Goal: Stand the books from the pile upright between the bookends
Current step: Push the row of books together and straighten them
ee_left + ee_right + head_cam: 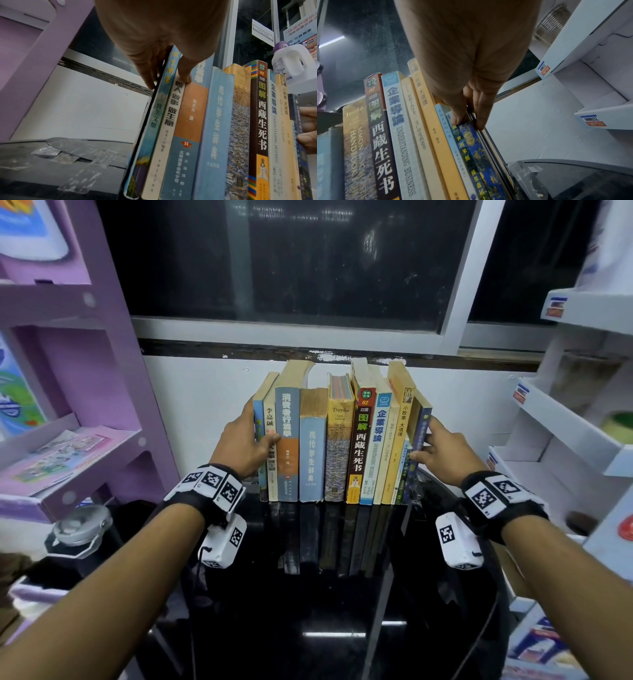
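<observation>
Several books (pixel 335 446) stand upright in one tight row, spines toward me, at the back of the black glossy table (pixel 308 594). My left hand (pixel 245 440) is at the row's left end. Its straight fingers (pixel 147 70) lie along the outer face of the thin black bookend (pixel 145 117), and the thumb rests on the spines beside the light blue end book (pixel 154 121). My right hand (pixel 433 445) is at the right end. Its fingers (pixel 481 115) lie flat against the dark bookend (pixel 488 142), thumb on the dark blue end book (pixel 476 148).
A purple shelf unit (pixel 68 371) stands close on the left and a white shelf unit (pixel 565 422) on the right. A dark window (pixel 291 261) and a white wall are behind the row. A grey-lidded bottle (pixel 82 525) sits at the lower left.
</observation>
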### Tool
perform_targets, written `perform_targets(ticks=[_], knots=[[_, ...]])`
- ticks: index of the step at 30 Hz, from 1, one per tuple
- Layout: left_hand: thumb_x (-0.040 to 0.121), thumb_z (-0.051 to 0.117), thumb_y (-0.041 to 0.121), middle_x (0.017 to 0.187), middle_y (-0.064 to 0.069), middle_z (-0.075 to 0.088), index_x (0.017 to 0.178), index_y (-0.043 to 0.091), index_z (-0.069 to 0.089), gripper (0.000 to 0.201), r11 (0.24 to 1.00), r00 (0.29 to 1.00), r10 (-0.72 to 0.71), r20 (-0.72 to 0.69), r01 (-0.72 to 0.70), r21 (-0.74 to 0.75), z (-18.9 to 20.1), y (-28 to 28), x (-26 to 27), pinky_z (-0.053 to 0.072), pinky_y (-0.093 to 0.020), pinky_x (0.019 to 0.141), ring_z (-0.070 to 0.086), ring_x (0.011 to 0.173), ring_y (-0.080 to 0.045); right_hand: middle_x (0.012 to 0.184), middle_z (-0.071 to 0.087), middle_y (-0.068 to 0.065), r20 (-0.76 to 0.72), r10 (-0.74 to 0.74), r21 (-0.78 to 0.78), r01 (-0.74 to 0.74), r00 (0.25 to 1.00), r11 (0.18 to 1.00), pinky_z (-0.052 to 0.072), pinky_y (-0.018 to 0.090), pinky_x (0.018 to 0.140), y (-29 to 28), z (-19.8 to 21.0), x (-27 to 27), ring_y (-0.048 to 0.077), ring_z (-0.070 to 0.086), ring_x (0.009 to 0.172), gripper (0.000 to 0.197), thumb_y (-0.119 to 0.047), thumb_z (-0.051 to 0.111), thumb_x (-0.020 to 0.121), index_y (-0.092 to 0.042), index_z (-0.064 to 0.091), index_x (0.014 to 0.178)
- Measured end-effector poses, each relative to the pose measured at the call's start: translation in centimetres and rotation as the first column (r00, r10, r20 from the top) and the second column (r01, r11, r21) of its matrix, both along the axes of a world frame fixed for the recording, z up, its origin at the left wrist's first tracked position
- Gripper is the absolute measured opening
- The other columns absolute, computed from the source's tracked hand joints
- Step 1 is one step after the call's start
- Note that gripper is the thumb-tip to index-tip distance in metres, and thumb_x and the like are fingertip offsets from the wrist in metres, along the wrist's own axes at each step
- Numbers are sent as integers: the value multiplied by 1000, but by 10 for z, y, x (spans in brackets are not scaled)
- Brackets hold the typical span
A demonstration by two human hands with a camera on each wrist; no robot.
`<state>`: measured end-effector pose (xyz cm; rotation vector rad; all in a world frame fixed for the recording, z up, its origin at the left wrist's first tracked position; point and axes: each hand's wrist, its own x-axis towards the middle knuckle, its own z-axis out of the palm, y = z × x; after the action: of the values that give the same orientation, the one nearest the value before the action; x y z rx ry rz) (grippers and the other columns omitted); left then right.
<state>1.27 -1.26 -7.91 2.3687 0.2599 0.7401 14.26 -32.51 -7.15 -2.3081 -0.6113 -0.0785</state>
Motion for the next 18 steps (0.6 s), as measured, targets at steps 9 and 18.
perform_targets(ticks=[9,18], knots=[[90,63,31,134,-5,57,143,22,27,65,998,993,-69,-91,69,-6,8,7,-15,44,-38,98,55,121,-24,136,58,6,10,-28,-143,29,1000,989,44,31,92,-10,5,-12,26,65,107,56,-16,67,89,-21,43,140],[90,62,35,150,-5,39,150,19,20,75,992,993,-42,-114,55,114,30,14,-38,36,-42,105,43,132,-25,119,61,9,544,-165,-42,223,823,974,45,37,88,-6,13,-48,25,56,105,33,-25,57,92,-13,57,123]])
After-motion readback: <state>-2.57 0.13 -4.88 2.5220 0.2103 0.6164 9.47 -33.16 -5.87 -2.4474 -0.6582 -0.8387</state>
